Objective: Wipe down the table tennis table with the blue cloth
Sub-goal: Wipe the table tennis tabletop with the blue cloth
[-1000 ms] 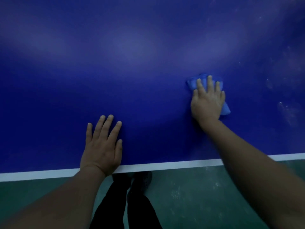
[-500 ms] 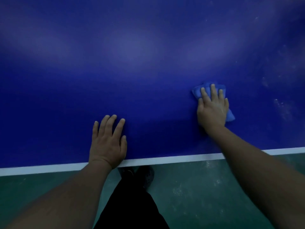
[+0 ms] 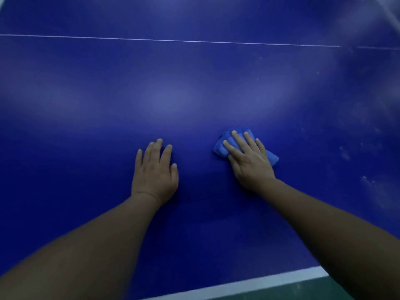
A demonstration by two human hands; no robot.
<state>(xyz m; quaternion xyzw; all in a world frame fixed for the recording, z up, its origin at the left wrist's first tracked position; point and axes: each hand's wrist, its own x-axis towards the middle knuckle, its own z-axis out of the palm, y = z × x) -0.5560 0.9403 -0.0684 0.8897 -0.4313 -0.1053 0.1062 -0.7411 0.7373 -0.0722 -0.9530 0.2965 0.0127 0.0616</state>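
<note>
The wiping is under way right now. The right hand [image 3: 252,161] lies flat on the blue cloth [image 3: 220,146], its fingers straight and spread, pressing the cloth down on the blue desk [image 3: 86,105]. That grip is not curled round the cloth; the hand just pushes on top of it. The cloth is bunched up under the palm, with one end peeking out past the fingertips and another end sticking out on the little-finger side. It sits on the near half of the desk, to the right of the middle, well short of the thin white line [image 3: 173,40] that runs across farther off. The left hand [image 3: 154,169] rests flat on the bare desk near the cloth, fingers straight, holding nothing, and I think it is there to prop the person up while they lean in. Out to the right the desk shows pale dusty smudges [image 3: 368,180], so that part looks like it still needs a wipe. The shiny middle looks cleaner. Next, I think the right hand should slide the cloth out toward those smudges, pushing down firmly so the cloth does not slip out from under the palm. The white edge stripe [image 3: 259,282] and a bit of green floor [image 3: 313,291] show at the bottom.
</note>
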